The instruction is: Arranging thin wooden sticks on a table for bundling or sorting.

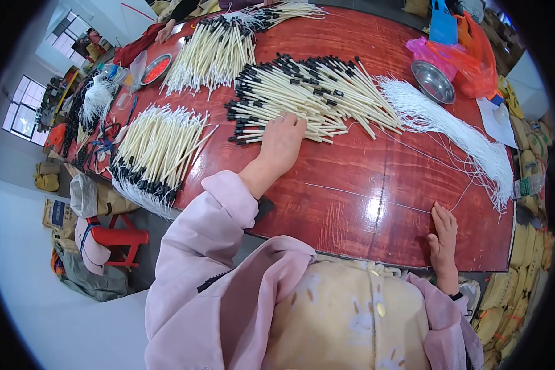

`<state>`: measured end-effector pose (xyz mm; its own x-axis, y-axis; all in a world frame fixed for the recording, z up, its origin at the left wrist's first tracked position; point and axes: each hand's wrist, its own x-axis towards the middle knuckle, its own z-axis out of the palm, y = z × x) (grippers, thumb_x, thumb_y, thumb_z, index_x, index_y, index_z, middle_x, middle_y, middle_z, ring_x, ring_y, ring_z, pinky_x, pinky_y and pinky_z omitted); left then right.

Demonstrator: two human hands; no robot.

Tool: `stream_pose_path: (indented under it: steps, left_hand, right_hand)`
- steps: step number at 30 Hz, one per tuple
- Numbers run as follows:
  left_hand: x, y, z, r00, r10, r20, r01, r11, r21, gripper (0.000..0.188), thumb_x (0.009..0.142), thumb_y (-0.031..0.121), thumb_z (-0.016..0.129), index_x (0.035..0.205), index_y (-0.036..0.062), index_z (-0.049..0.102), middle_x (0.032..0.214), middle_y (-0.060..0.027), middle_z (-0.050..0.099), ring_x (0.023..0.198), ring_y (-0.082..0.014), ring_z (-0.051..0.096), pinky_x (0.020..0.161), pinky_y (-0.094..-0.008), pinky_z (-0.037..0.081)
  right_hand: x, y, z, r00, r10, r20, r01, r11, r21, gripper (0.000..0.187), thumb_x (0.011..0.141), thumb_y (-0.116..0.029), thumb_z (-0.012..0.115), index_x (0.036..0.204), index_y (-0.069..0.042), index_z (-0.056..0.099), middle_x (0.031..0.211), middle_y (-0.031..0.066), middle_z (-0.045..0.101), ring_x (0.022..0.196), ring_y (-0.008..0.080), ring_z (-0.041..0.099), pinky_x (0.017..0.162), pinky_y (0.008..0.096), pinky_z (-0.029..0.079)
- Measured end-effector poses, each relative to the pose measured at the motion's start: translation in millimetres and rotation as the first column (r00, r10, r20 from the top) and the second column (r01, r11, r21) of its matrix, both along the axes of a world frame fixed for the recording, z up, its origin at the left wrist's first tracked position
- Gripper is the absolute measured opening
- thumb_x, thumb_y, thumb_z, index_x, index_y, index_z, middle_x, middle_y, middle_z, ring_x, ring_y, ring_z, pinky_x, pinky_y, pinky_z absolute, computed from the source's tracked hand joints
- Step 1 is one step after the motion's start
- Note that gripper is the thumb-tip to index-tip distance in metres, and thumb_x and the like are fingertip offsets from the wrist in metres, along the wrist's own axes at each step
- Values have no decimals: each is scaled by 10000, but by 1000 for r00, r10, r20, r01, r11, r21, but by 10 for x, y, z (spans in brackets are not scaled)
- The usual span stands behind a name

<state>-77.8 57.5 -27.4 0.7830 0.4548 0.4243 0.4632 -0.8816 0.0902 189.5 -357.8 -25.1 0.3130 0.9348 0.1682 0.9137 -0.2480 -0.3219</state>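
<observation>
My left hand (282,145), with a ring on one finger, reaches onto the near edge of a pile of slim cream sticks (317,98) with black ends. Its fingers curl down around a stick there, and the fingertips are partly hidden. At the right, by the table's near edge, my right hand (444,240) has its fingertips at a thin white string (370,198). That string stretches left across the table, and a thread also trails from the hand toward a long bundle of white strings (453,129). The right thumb stands apart from the fingers.
Bundled sticks with white tips (163,145) lie at left, and another heap (209,55) farther back. A metal bowl (433,82) stands near plastic bags (468,55). Another bowl (156,69) holds red pieces. Another person's hand (164,32) rests at the far edge. A red stool (120,237) stands left.
</observation>
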Motion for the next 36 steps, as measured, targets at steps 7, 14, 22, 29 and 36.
stream_pose_path:
  steps: [7, 14, 22, 29, 36]
  left_hand:
    - [-67, -36, 160, 991, -112, 68, 109, 992, 56, 206, 852, 46, 663, 1050, 93, 635, 987, -113, 624, 923, -315, 621, 798, -448, 465]
    - [-553, -469, 373, 971, -115, 208, 169, 949, -266, 131, 891, 21, 614, 1010, 59, 655, 970, -142, 623, 887, -375, 634, 752, -435, 511]
    - [-1021, -665, 151, 987, 10, 159, 74, 853, -517, 118, 912, 13, 656, 1020, 9, 703, 930, -167, 639, 865, -381, 647, 759, -431, 524]
    - [-885, -675, 147, 985, -63, 158, 135, 851, -508, 123, 912, 2, 656, 1021, 4, 711, 913, -159, 646, 851, -359, 653, 756, -397, 521]
    - [-866, -672, 140, 986, -81, 145, 145, 849, -509, 124, 912, -4, 655, 1022, -2, 713, 910, -159, 649, 847, -351, 656, 758, -384, 523]
  right_hand:
    - [-10, -15, -41, 1000, -22, 21, 22, 999, 27, 641, 1021, -503, 494, 1426, -10, 555, 1525, 132, 506, 1381, 352, 438, 1173, 455, 311]
    - [19, -43, -39, 999, -34, 24, 34, 999, 21, 646, 1030, -507, 472, 1443, -16, 543, 1533, 133, 498, 1386, 349, 431, 1182, 447, 295]
    - [-4, -11, -47, 999, -40, 34, 39, 999, 20, 639, 1019, -490, 504, 1444, -14, 543, 1538, 130, 494, 1376, 342, 438, 1172, 437, 304]
    - [-75, 19, -30, 998, -67, 14, 67, 997, 25, 636, 1006, -470, 543, 1454, -18, 534, 1543, 127, 488, 1370, 340, 438, 1165, 436, 309]
    - [-69, 6, -64, 997, -71, 26, 70, 997, 33, 638, 991, -460, 582, 1449, -18, 535, 1539, 126, 489, 1366, 340, 439, 1163, 437, 310]
